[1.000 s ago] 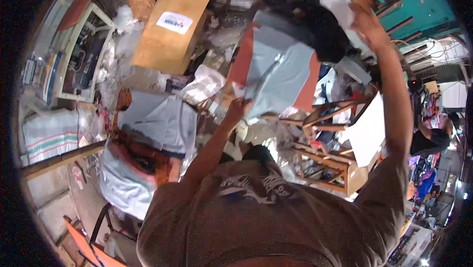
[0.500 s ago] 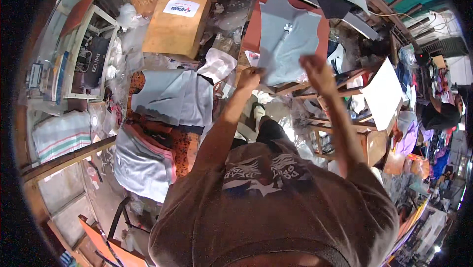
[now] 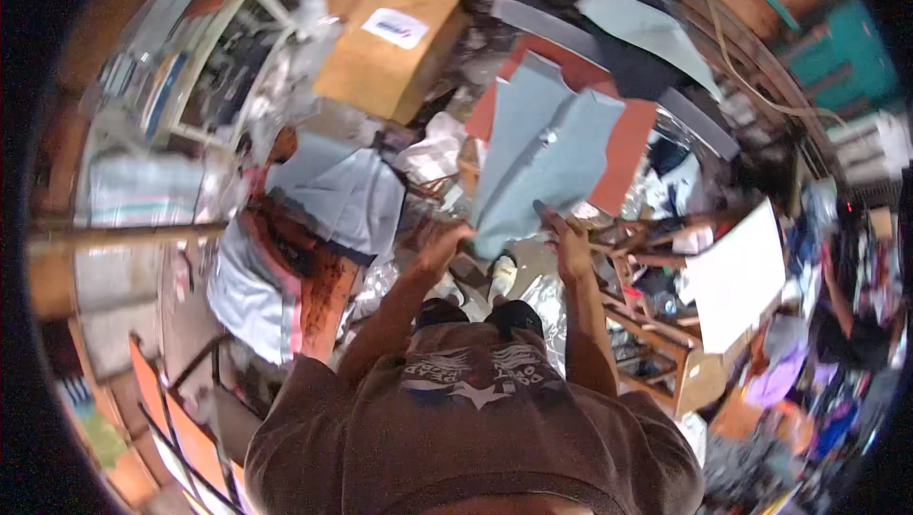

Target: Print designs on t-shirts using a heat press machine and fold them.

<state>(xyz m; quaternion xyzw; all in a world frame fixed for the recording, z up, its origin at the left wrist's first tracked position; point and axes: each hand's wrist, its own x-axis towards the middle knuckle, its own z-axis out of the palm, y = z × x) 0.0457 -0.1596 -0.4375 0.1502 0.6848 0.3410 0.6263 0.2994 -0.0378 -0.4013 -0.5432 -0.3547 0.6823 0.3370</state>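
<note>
We have the grey-blue cloth (image 3: 556,158) lying over a red board (image 3: 623,149), its near end drawn out past the board toward our body, with a small pale print near its middle. Our left hand (image 3: 447,244) looks nearly closed, fingers curled at the cloth's near left corner, and we judge that it pinches the cloth there. Our right hand (image 3: 568,234) is half curled at the near right edge; a dark tip shows at its fingers, and blur keeps us from telling whether it grips the cloth or only touches it.

To do this straightening well, we should draw both near corners evenly, so that neither side pulls the print askew. A long crease runs from near the left corner up toward the print; we do best to ease it outward with light, level tension rather than a tug, since thin fabric likely slips or skews on the board. We should also check that the side edges run parallel to the red margins before letting go.

Compared with half a second ago, our right hand is lower and farther toward us, down at the near edge instead of raised and blurred over the cloth's right side. The crease also reads longer and sharper. The pale piece (image 3: 656,30) still lies across the black material (image 3: 632,68) beyond the board.
</note>
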